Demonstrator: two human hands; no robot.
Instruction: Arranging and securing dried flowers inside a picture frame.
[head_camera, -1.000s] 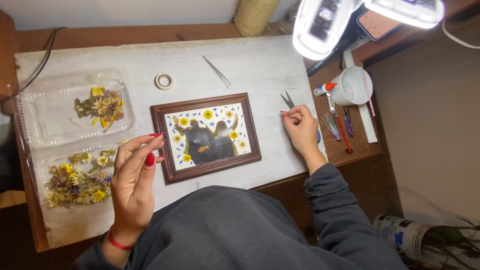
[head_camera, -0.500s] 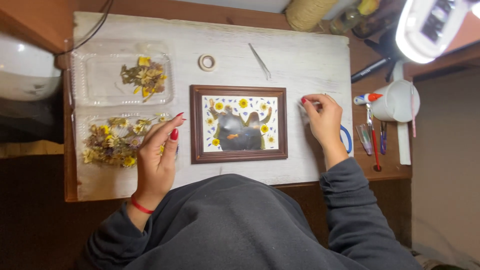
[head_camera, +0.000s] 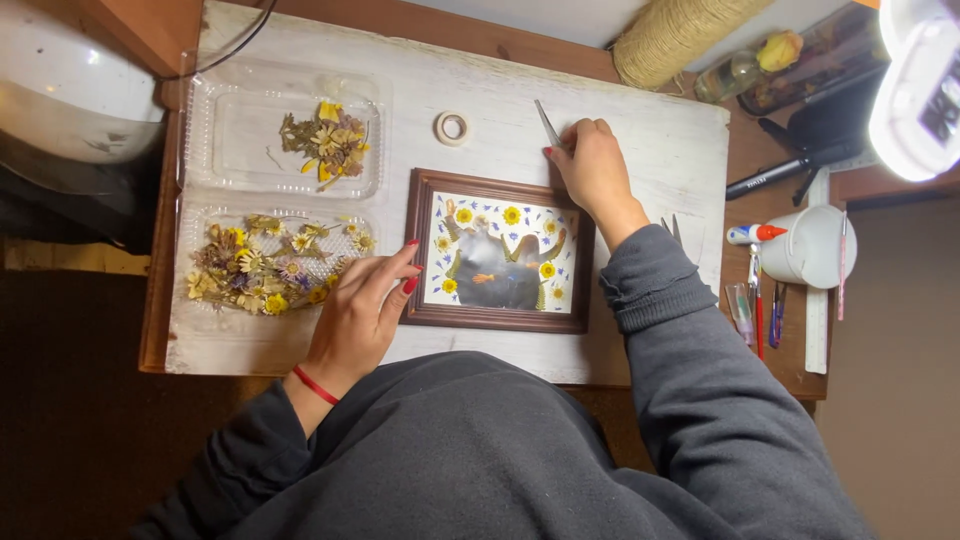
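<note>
Tweezers (head_camera: 548, 124) lie on bench (head_camera: 640, 130) just above pic frame (head_camera: 497, 251), right hand (head_camera: 592, 170) pinching them at the near end, left hand (head_camera: 362, 310) loose w/ fingers on frame's left edge — a weak pinch could drop them onto the glued flowers, or a nudge could shift the frame.

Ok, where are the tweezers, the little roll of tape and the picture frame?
tweezers (head_camera: 546, 122), head view, on the metal shaft.
roll of tape (head_camera: 452, 127), head view, on its ring.
picture frame (head_camera: 415, 250), head view, on its left wooden edge.
</note>
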